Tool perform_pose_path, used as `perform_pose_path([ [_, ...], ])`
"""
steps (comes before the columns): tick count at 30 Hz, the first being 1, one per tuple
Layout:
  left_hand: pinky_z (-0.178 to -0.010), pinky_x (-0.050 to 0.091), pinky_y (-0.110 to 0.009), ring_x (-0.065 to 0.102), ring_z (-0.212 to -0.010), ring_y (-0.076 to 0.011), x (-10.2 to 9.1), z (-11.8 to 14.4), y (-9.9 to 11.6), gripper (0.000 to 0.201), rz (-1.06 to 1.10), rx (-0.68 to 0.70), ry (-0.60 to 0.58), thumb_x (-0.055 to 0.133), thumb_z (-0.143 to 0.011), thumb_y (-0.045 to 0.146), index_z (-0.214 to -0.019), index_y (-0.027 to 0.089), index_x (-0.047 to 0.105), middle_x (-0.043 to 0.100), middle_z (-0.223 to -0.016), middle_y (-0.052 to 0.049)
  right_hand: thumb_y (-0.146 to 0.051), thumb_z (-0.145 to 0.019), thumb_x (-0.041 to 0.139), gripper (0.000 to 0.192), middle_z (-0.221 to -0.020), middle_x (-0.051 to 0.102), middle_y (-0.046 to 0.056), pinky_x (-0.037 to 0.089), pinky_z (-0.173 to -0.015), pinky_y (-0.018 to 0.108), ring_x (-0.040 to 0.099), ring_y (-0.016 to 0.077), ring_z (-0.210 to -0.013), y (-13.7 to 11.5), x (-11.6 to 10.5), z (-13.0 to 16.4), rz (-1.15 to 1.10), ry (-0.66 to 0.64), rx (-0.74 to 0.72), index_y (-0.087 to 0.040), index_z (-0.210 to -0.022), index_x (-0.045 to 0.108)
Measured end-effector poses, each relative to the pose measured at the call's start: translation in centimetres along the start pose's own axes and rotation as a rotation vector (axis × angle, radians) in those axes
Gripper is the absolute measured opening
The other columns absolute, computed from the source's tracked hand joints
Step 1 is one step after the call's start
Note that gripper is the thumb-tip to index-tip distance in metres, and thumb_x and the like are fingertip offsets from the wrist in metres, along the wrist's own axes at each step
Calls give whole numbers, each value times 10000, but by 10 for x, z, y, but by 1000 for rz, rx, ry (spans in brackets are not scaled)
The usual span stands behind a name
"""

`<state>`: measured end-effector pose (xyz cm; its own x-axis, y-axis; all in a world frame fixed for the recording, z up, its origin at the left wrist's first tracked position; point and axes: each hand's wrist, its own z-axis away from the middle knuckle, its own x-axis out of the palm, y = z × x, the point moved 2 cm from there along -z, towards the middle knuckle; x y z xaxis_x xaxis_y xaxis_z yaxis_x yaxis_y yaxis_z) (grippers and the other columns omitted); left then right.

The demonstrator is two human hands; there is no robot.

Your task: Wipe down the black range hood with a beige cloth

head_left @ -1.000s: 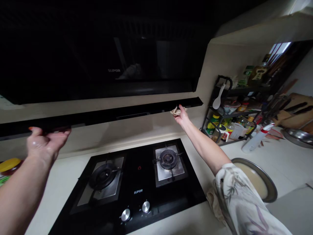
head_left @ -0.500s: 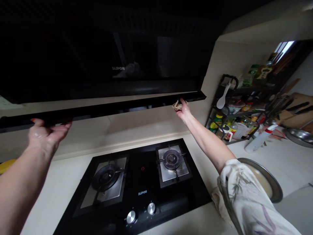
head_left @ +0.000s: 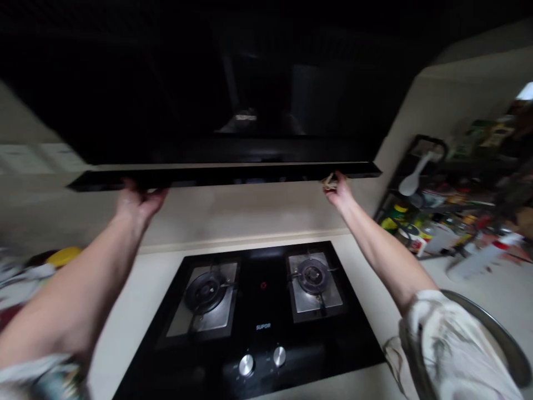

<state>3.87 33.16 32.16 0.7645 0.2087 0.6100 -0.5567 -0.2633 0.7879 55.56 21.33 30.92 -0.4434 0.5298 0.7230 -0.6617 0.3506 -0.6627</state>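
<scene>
A long black oil tray [head_left: 233, 176] spans the space just under the black range hood [head_left: 250, 149], with a thin strip of wall showing between them. My left hand [head_left: 138, 204] grips the tray from below near its left end, the fingertips hidden behind it. Close to the other end, my right hand [head_left: 342, 191] supports the tray with a crumpled beige cloth [head_left: 330, 182] pressed in its fingers. Beneath both arms lies a black gas stove [head_left: 250, 300] with two burners and two silver knobs.
To the right stands a dark rack [head_left: 453, 205] of bottles and jars, with a white spoon [head_left: 414, 176] hanging on it. A spray bottle [head_left: 478, 261] and a metal basin [head_left: 510, 347] are on the right counter. A yellow item [head_left: 64, 256] sits at left.
The tray's left end has risen, bringing the tray nearly level and closer to the hood. My left hand has moved up with it. The view has shifted left.
</scene>
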Motion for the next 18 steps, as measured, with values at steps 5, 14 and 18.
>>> perform_pose_path([
  [5,-1167,581,-368,696,-1295,-210,4,-24,-3,391,294,-127,76,397,-1230,411,-1174,188,714,810,-1214,-104,-237,-1087,584,269,-671,600,-69,362,-484,189,536,71,-541,-1,4,-6,-27,55,-22,-217,-822,546],
  [14,-1176,608,-442,741,-1251,-271,1,-46,-10,261,394,-169,26,544,-1182,388,-1249,217,730,796,-1168,-123,-196,-1087,600,339,-673,595,-60,322,-482,200,526,71,-543,-4,13,12,-81,107,-62,-191,-751,563],
  [18,-1182,607,-448,729,-1303,-272,3,-49,-10,257,397,-157,40,535,-1185,366,-1297,239,729,789,-1239,-128,-193,-1088,601,358,-687,599,-49,326,-470,199,535,71,-537,-4,14,12,-96,106,-66,-183,-731,573],
])
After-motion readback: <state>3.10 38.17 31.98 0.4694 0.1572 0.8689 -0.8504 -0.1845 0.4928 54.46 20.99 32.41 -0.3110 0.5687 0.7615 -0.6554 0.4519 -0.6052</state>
